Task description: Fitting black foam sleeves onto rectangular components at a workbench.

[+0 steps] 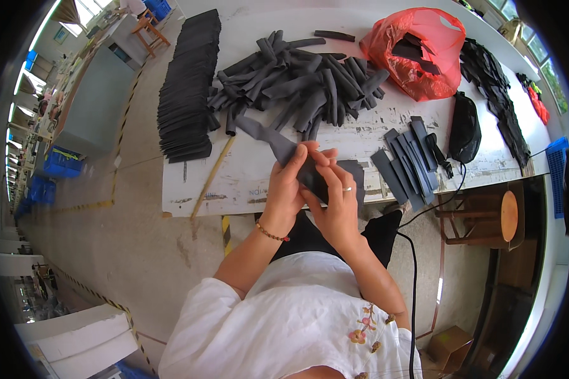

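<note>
A dark grey fabric strip [275,143] is held between my two hands just above the table's near edge. My left hand [286,187] grips it with the thumb on top. My right hand [337,203], wearing a ring, closes on the strip's near, darker part, its fingertips close to those of my left. The strip's far end reaches toward a heap of rolled dark grey strips [303,79]. Part of a flat dark piece [355,177] shows on the table beyond my right hand.
A long stack of dark pieces [189,82] lies left of the heap. A yellowish stick [212,178] rests near the table's left corner. To the right are flat strips [401,165], a red plastic bag [417,81], a black pouch [465,129] and a wooden stool [508,216].
</note>
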`<action>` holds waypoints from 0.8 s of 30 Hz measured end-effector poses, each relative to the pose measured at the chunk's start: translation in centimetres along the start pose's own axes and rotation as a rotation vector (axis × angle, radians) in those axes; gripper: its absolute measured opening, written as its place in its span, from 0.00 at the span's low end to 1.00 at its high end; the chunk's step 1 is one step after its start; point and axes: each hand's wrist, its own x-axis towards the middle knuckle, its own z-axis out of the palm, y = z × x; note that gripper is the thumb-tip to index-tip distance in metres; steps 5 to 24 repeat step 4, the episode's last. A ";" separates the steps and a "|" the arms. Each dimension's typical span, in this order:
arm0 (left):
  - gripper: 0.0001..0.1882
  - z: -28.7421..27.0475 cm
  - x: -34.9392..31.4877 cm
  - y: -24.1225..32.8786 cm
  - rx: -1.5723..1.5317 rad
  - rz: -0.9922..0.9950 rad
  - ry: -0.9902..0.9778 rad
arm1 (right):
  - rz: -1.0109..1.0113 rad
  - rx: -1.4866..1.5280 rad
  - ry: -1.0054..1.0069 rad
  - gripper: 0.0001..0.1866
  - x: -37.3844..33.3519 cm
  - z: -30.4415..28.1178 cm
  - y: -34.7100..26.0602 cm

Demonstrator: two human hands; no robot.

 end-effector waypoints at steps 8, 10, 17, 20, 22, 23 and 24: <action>0.17 -0.1 -0.1 -0.1 0.230 0.168 0.004 | -0.012 -0.087 -0.138 0.34 -2.2 -0.6 2.1; 0.17 -0.1 -0.1 -0.1 0.230 0.168 0.004 | -0.012 -0.087 -0.138 0.34 -2.2 -0.6 2.1; 0.17 -0.1 -0.1 -0.1 0.230 0.168 0.004 | -0.012 -0.087 -0.138 0.34 -2.2 -0.6 2.1; 0.17 -0.1 -0.1 -0.1 0.230 0.168 0.004 | -0.012 -0.087 -0.138 0.34 -2.2 -0.6 2.1; 0.17 -0.1 -0.1 -0.1 0.230 0.168 0.004 | -0.012 -0.087 -0.138 0.34 -2.2 -0.6 2.1; 0.17 -0.1 -0.1 -0.1 0.230 0.168 0.004 | -0.012 -0.087 -0.138 0.34 -2.2 -0.6 2.1; 0.17 -0.1 -0.1 -0.1 0.230 0.168 0.004 | -0.012 -0.087 -0.138 0.34 -2.2 -0.6 2.1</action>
